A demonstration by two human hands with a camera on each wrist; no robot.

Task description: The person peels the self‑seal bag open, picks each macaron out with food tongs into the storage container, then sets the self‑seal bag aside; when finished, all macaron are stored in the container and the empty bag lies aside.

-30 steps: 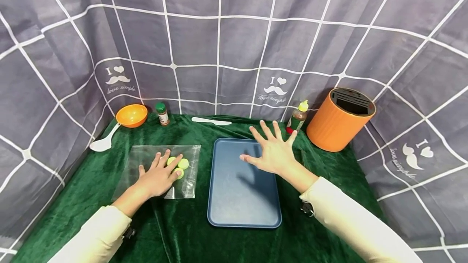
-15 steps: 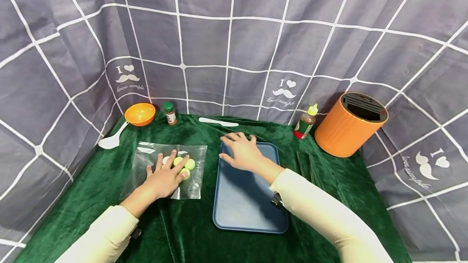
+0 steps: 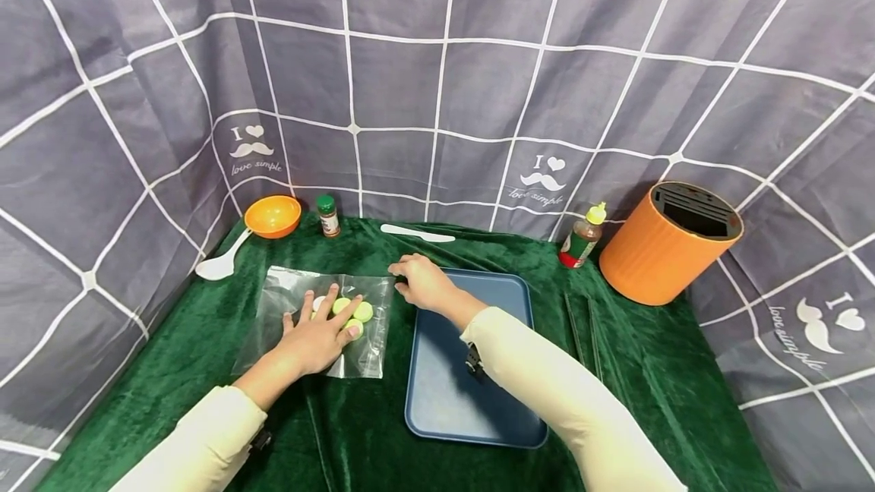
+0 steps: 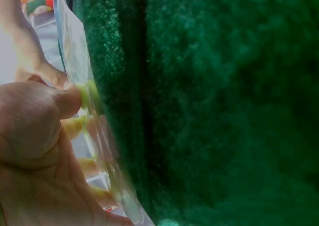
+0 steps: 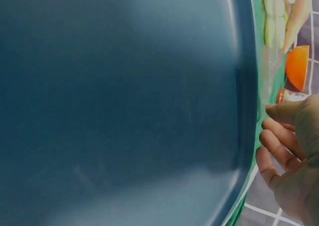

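Observation:
A clear plastic bag [image 3: 276, 298] lies on the green cloth, with several round pale-green pieces [image 3: 364, 312] and a whitish one in or under it; which, I cannot tell. My left hand [image 3: 311, 344] rests on the bag, fingers spread and straight over the round pieces. Just right of the bag's far right corner is my right hand [image 3: 425, 285], over the far left corner of a blue tray [image 3: 437, 393]. Its fingers bend loosely in the right wrist view, where a small gap shows between thumb [image 5: 284, 111] and forefinger.
Along the back stand an orange bowl [image 3: 273, 216], a green-capped spice jar [image 3: 328, 216], a sauce bottle [image 3: 582, 236] and an orange knife block [image 3: 670, 241]. A white knife [image 3: 417, 233] lies behind the tray. A white spoon [image 3: 216, 267] is at far left.
My right hand has moved left and lower, from above the tray's far right to beside the bag's corner, its spread fingers now bent. My left hand stays on the bag.

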